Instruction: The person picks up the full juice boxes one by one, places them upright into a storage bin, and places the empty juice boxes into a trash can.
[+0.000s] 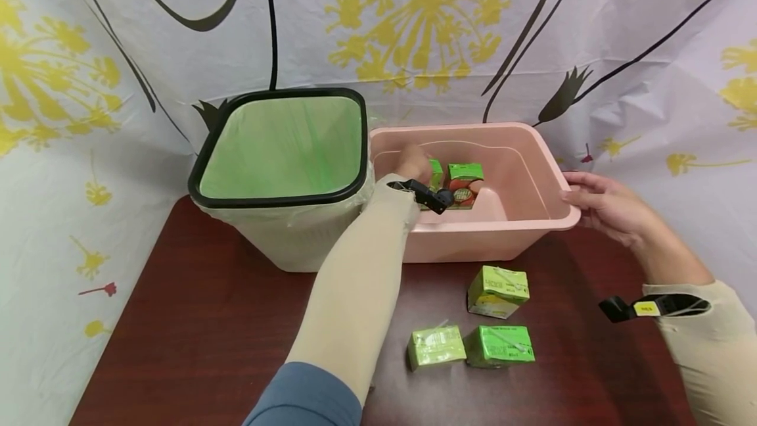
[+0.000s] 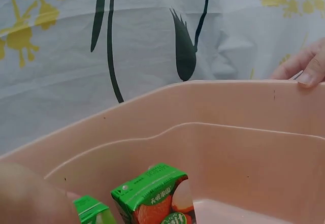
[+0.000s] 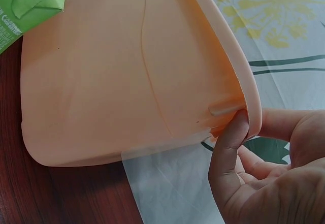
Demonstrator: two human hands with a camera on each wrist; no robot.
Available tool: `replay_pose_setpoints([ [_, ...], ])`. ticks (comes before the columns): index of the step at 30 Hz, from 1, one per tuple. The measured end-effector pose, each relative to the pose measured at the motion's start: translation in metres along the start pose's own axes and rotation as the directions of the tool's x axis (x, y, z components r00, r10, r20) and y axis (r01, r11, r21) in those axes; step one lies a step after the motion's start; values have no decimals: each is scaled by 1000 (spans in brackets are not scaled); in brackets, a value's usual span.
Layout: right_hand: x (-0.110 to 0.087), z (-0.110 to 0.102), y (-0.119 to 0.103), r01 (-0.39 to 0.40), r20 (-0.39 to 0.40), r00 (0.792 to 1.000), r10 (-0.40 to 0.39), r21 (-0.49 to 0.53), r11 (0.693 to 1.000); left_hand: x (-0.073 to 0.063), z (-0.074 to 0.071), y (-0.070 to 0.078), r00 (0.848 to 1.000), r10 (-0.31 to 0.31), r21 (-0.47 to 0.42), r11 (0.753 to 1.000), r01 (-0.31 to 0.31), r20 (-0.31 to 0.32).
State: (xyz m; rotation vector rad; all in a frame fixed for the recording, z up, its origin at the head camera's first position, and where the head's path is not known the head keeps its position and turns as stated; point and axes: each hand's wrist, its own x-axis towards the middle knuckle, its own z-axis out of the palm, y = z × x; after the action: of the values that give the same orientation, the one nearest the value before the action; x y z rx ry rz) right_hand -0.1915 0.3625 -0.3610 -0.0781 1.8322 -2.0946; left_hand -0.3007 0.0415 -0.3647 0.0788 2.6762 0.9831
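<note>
Inside the pink plastic tub (image 1: 467, 242), my left hand (image 1: 416, 162) is at the left end, its fingers around a green juice box (image 1: 436, 173). Part of that box is hidden by the hand and wrist. Beside it stands another juice box (image 2: 152, 193) with a green top and red fruit pictures. My right hand (image 1: 612, 206) grips the tub's right rim; in the right wrist view its thumb and fingers (image 3: 228, 148) pinch the edge. In the left wrist view my left hand (image 2: 33, 198) shows only as a blurred part at the lower left.
A bin (image 1: 278, 202) with a black rim and clear liner stands left of the tub. Three juice boxes stand in front: a yellow-green one (image 1: 498, 291), a pale green one (image 1: 436, 347) and a bright green one (image 1: 500, 346). A patterned curtain (image 1: 296, 38) hangs behind the dark table (image 1: 195, 334).
</note>
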Motion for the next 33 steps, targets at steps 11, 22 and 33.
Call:
replay_pose_setpoints([
  [11, 0, 0, 0, -4, -1, 1000, 4, 10, 1000, 5, 7, -4, 997, 28, 19, 999, -29, 68],
  [22, 1, -1, 0, -8, -3, 1000, 8, 26, 1000, -1, 10, -2, 999, -4, 81, 997, 1, 41],
  [33, 0, 0, -1, -12, -18, 1000, 13, 12, 1000, -9, 5, 8, 999, 16, 256, 966, -25, 33],
])
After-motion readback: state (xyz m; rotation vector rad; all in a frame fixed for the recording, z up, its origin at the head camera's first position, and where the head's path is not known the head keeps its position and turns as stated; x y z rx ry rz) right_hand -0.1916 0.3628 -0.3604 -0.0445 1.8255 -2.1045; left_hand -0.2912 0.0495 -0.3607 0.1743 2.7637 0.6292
